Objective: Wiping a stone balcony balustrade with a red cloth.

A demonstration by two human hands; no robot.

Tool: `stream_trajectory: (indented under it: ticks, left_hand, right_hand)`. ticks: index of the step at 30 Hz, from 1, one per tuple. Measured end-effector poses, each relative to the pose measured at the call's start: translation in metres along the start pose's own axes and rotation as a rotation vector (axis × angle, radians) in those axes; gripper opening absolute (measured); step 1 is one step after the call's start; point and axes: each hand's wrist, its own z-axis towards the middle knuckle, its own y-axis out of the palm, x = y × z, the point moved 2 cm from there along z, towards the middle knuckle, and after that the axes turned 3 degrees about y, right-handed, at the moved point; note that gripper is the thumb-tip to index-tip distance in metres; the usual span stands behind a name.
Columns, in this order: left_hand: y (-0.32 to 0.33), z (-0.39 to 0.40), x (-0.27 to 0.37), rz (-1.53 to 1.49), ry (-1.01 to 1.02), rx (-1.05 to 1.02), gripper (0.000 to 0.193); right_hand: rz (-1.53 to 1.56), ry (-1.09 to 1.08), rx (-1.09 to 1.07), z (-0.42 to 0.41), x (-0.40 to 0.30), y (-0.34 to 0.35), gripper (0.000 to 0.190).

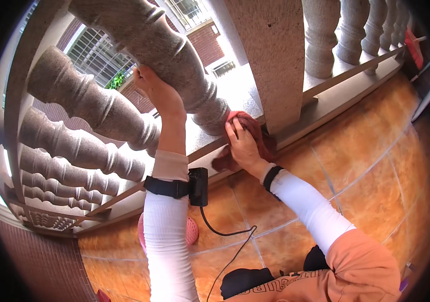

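With my right hand (246, 149) I hold a dark red cloth (266, 136) against the foot of a turned stone baluster (173, 49). The cloth bunches under my palm, and a loose end hangs over the ledge of the base rail (215, 153). Higher up, my left hand (158, 88) grips the side of that same baluster; some of its fingers are hidden. A black strap with a small black box (198, 187) and a cable sits on my left forearm.
More balusters (90, 100) line up to the left. A square stone post (275, 68) stands right of the cloth, with further balusters (320, 37) beyond. Below lies an orange tiled floor (358, 151). A pink perforated object (192, 231) is partly hidden by my left sleeve.
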Motion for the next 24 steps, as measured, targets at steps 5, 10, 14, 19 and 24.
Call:
stream_trajectory:
  ticks: [5,10,14,19,24]
  left_hand:
    - [0.002,-0.001,0.002,-0.010,-0.015,0.028,0.069]
    - [-0.009,0.000,0.002,0.034,0.025,0.073,0.065]
    - [0.003,-0.008,0.010,-0.002,-0.038,0.071,0.063]
    - [0.001,-0.004,-0.001,0.036,0.064,0.119,0.063]
    - [0.011,-0.008,-0.004,0.057,0.153,0.124,0.062]
  right_hand:
    - [0.572,0.082,-0.081,0.029,0.021,-0.041,0.036]
    - [1.149,0.316,0.107,0.112,-0.022,-0.055,0.033]
    - [0.805,0.312,0.354,0.131,-0.021,-0.007,0.033]
    - [1.310,0.495,-0.271,0.187,0.020,0.018,0.043]
    - [1.307,1.013,-0.364,0.211,0.031,0.025,0.045]
